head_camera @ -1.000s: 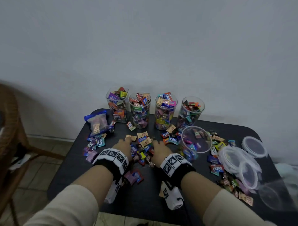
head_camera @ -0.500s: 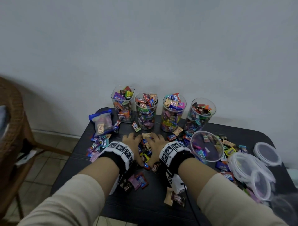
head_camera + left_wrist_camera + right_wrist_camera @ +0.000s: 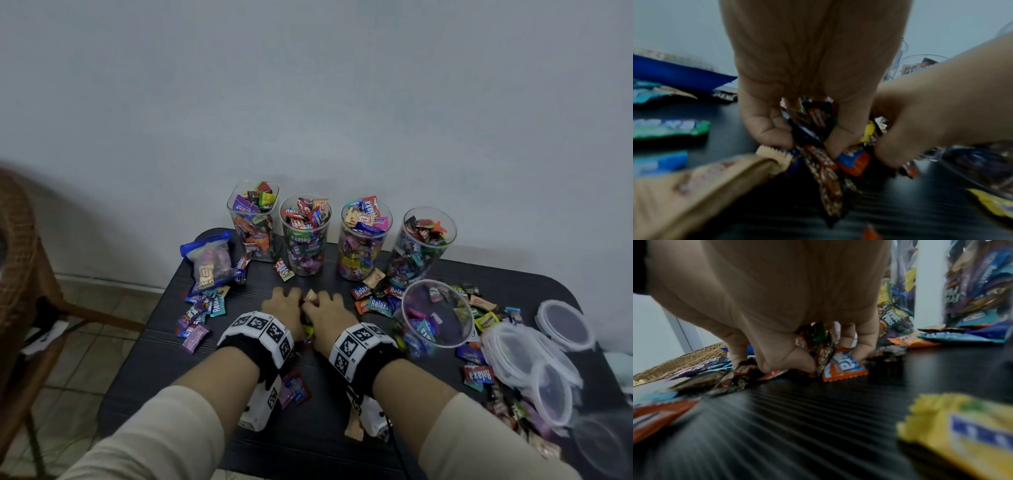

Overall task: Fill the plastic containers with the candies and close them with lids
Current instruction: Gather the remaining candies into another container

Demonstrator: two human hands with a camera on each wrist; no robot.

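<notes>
Candies (image 3: pixel 308 301) sit bunched between the two hands at the middle of the dark ribbed surface (image 3: pixel 239 435). Left hand (image 3: pixel 284 308) palm down, fingers curled round a cluster of wrappers; the left wrist view shows brown, orange and blue wrappers (image 3: pixel 818 146) gripped under the curled fingers (image 3: pixel 764 129). Right hand (image 3: pixel 325 313) just beside it, thumbs nearly touching, fingers likewise curled into the same heap; the right wrist view shows an orange-and-blue wrapper (image 3: pixel 842 368) pinned beneath the fingertips (image 3: pixel 863 352) and a brown one pinched against the thumb. Both hands rest low on the surface.

Four clear containers (image 3: pixel 305 236) stand upright in a row at the far edge by the wall, all heaped with candies, none lidded. A fifth container (image 3: pixel 435 315) lies tilted on its side to the right of the right hand, mouth toward the camera, a few candies inside. Loose candies (image 3: pixel 376 303) are scattered around it and further to the right.

Clear lids (image 3: pixel 565 325) lie at the right edge, several overlapping in a loose stack, one apart at the back.

Left of the hands: a blue-topped plastic bag (image 3: pixel 210 260) with candies inside, a small spill of wrappers (image 3: pixel 202 315) in front of it. A wicker chair (image 3: pixel 20 260) stands off the surface at far left.
</notes>
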